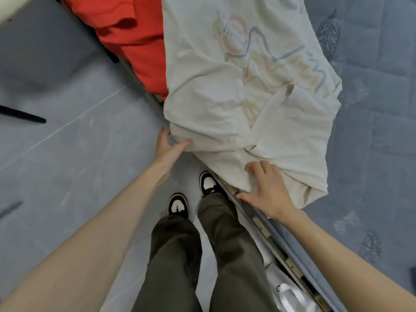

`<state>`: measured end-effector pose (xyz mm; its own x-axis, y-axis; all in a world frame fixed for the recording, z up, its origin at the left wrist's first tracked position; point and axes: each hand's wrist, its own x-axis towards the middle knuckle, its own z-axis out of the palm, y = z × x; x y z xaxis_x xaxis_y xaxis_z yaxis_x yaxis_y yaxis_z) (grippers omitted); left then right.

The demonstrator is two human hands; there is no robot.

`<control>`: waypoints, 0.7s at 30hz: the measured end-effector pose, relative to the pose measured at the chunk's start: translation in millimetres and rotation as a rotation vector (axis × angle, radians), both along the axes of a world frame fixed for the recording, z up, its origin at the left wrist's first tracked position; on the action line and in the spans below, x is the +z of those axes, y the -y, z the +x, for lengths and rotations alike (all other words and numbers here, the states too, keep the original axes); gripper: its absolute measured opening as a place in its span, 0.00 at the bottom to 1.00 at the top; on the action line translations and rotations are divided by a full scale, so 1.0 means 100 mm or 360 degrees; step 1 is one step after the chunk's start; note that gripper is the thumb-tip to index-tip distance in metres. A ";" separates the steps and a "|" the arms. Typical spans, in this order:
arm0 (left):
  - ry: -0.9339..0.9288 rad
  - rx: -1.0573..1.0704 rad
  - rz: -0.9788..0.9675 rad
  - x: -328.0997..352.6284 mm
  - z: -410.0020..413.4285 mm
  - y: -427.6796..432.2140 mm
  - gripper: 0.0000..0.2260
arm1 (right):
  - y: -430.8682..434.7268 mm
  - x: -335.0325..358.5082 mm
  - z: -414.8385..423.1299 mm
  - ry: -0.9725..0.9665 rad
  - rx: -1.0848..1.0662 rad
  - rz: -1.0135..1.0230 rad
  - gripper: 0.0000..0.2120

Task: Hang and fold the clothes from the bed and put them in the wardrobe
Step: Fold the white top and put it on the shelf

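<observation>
Left of the fingers (258, 168) is a gray tile floor (78, 143). Right of them is the bed (371, 154), with a blue leafy cover.

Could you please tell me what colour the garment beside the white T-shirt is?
The garment is red, clearest in the head view.

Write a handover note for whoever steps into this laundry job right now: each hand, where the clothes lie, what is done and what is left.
Left hand: pinches the near left edge of the white T-shirt.
Right hand: open, fingers spread flat on the shirt's near edge.
Clothes: the white T-shirt lies rumpled on the bed. A red garment lies beside it at the bed's edge.
Done: nothing in view is folded or hung.
Left: fold or hang both garments and put them in the wardrobe, which is out of view.
</observation>
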<state>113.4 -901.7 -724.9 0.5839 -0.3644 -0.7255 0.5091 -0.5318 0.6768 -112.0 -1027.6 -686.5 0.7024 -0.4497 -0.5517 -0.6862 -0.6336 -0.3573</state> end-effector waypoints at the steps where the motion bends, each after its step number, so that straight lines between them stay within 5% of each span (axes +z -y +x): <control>1: -0.0022 -0.0027 -0.0038 -0.02 0.02 0.00 0.29 | -0.06 -0.03 -0.04 -0.0045 0.0133 -0.0103 0.34; 3: -0.0046 -0.0023 -0.0074 -0.02 0.02 -0.03 0.22 | -0.15 -0.06 -0.12 -0.0056 0.0184 -0.0243 0.35; 8: 0.0089 0.0032 -0.0049 0.08 -0.01 -0.23 0.11 | -0.24 -0.03 -0.21 0.0013 0.0075 -0.0438 0.20; 13: 0.0173 0.0024 -0.0048 0.31 -0.07 -0.45 0.09 | -0.26 0.06 -0.33 -0.0256 -0.0025 -0.0404 0.18; 21: 0.0086 0.0221 -0.0020 0.53 -0.17 -0.59 0.06 | -0.20 0.32 -0.30 0.0091 -0.0588 -0.0374 0.18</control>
